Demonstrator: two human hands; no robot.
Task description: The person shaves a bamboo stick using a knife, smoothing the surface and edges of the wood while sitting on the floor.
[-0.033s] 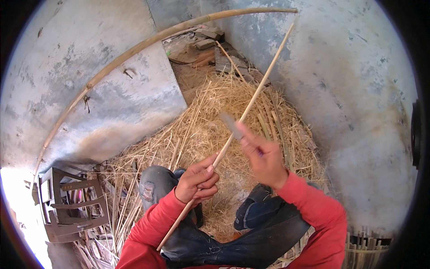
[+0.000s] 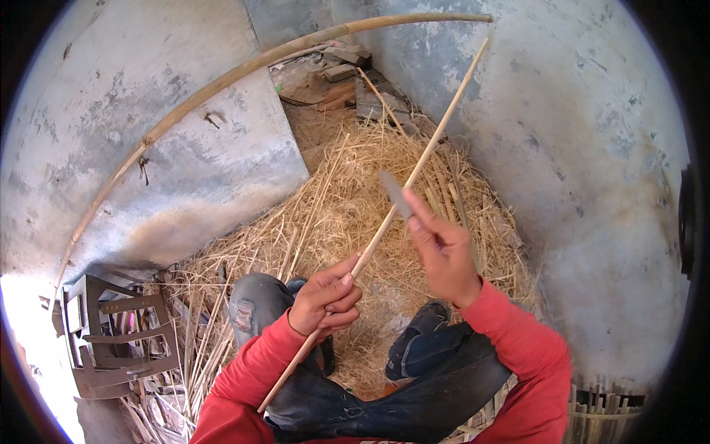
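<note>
A long pale bamboo stick [image 2: 436,137] slants from my lap up toward the far right wall. Around its lower half, my left hand [image 2: 325,298] is closed, thumb on top. Farther up on the right, my right hand [image 2: 446,259] grips a knife [image 2: 396,194], its grey blade lying across the stick with the tip pointing up and left. The handle is hidden inside my fingers. Whether the edge touches the stick I cannot tell.
Thin shavings [image 2: 355,177] heap on the floor before my feet, with bamboo strips along both sides. A bamboo pole [image 2: 244,68] arches across the far side. A dark broken frame [image 2: 122,337] stands at left; bricks [image 2: 340,72] lie in the far corner beside grey walls.
My right hand and the knife have shifted slightly up the stick and to the right, away from me. My left hand and the stick stay almost where they were.
</note>
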